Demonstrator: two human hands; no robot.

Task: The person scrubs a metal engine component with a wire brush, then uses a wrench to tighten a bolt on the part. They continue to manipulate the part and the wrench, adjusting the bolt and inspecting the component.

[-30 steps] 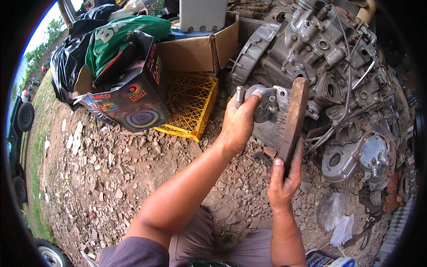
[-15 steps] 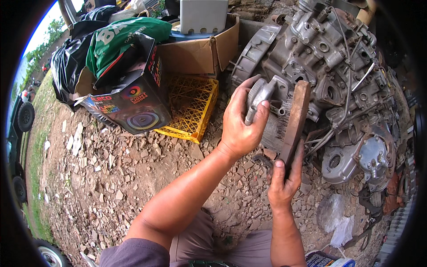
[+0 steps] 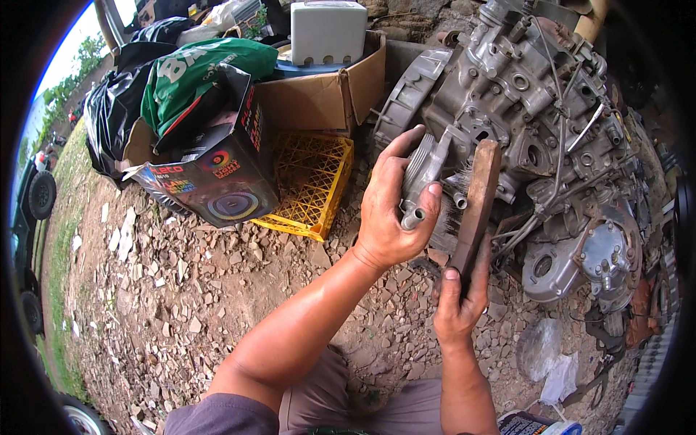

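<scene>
My left hand [image 3: 391,210] is wrapped round a grey ribbed metal engine part [image 3: 423,170], with a short pipe stub pointing toward me near the thumb. In my right hand [image 3: 462,301] is a wire brush [image 3: 477,206], gripped by the lower end of its worn wooden handle. Its bristles face left, toward the metal part. The wooden back hides some bristles, so I cannot tell whether they touch the part. Just beyond both hands lies a large, dirty grey engine [image 3: 500,94] with ports, bolts and thin pipes.
A yellow plastic crate [image 3: 317,185] sits on the rubble ground left of my hands. Behind it stand a cardboard box [image 3: 312,94] and a dark printed box [image 3: 210,177] under a green bag [image 3: 196,69]. At lower right are clear plastic [image 3: 540,348] and a tub [image 3: 536,423].
My left hand has turned the metal part, so its pipe stub now shows toward me. The wire brush has shifted slightly left and down, still in my right hand.
</scene>
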